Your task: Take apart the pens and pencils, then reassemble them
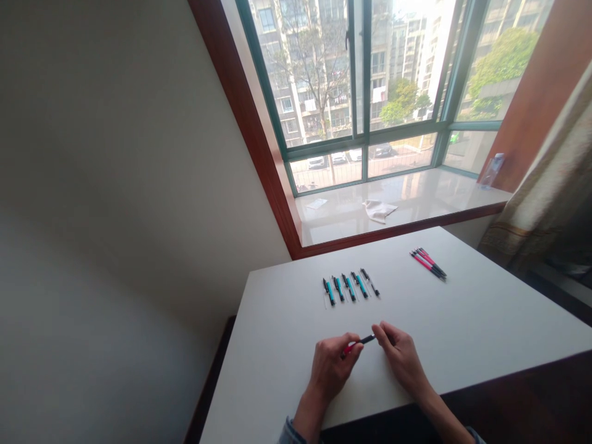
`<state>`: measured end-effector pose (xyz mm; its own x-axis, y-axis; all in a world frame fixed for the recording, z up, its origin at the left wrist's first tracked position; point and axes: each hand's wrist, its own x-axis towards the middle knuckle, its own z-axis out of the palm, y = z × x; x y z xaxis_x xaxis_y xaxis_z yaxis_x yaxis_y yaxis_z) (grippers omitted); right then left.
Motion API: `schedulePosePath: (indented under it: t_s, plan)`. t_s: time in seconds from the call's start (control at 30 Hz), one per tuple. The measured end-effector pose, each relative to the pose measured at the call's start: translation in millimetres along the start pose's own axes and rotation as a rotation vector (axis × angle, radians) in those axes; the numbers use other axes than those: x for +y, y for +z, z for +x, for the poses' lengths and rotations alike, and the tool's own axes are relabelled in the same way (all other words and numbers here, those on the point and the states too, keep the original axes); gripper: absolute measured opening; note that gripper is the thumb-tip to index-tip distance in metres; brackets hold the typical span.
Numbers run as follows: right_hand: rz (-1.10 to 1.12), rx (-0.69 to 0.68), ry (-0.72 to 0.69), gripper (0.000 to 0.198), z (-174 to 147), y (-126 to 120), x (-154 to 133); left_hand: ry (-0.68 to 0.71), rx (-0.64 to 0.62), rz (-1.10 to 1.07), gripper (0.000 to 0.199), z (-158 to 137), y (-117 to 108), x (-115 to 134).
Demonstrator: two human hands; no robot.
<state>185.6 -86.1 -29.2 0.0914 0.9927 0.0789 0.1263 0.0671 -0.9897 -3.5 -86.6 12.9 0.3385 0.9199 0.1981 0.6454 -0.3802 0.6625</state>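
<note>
Near the front of the white table, my left hand (333, 364) grips the red barrel of a red and black pen (367, 340). My right hand (400, 351) is closed at the pen's silver tip, thumb and fingers pinched around that end. The pen lies nearly level between both hands, and its red part is mostly hidden by my left fingers. Beyond them, several teal and black pen parts (340, 288) lie in a row with thin refills beside them. At the row's right end is a set of black parts (375, 292) with no teal barrel.
Toward the back right of the white table (277, 333) lie a few red and black pens (428, 264) side by side. A cloth (380, 211), a sheet of paper (317, 203) and a clear bottle (493, 171) are on the window sill. A curtain (531, 197) hangs at the right.
</note>
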Motion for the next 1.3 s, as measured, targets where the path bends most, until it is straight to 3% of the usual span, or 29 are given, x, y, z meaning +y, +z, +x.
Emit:
schedulePosePath:
  t_s: [0.4, 0.73, 0.93, 1.1, 1.3]
  plan:
    - [-0.061, -0.041, -0.06, 0.044, 1.1, -0.5, 4.3, -0.024, 0.011, 0.019, 0.029, -0.6, 2.7, -4.5]
    - [-0.114, -0.004, -0.051, 0.05, -1.9, 4.3, -1.4, 0.046, -0.015, 0.001, 0.028, -1.4, 4.4, -7.1]
    - [-0.091, -0.058, -0.069, 0.048, 0.0, 1.8, 4.2, 0.038, -0.033, -0.017, 0.029, -0.7, 2.8, -5.6]
    - [-0.024, -0.09, -0.071, 0.044, -0.4, 1.0, 0.6, 0.0, -0.028, -0.058, 0.03, -0.4, 1.4, -4.2]
    - [0.205, -0.105, -0.045, 0.032, 1.4, -3.6, -4.2, -0.043, 0.015, -0.114, 0.03, 0.7, 0.6, -4.5]
